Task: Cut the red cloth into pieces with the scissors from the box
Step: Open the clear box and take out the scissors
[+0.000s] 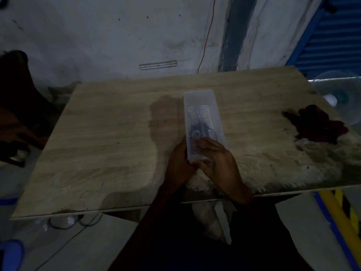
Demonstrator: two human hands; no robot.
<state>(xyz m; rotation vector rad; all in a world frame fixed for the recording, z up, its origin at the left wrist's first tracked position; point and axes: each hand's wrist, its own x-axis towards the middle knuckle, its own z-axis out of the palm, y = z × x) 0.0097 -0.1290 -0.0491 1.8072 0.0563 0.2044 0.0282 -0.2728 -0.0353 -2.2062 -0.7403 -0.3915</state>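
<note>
Meanwhile, red cloth [320, 125] lies well apart from box [203, 122], beside fan [340, 96].

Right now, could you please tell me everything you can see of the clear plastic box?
The clear plastic box is long, narrow and translucent, with rounded corners, and looks like thin plastic. It lies lengthwise near the middle of the wooden table, far end pointing away. Scissors with dark handles show faintly through it. Both hands grip its near end: the left hand at its left side, the right hand with fingers on top. Whether a lid is on is unclear.
</note>
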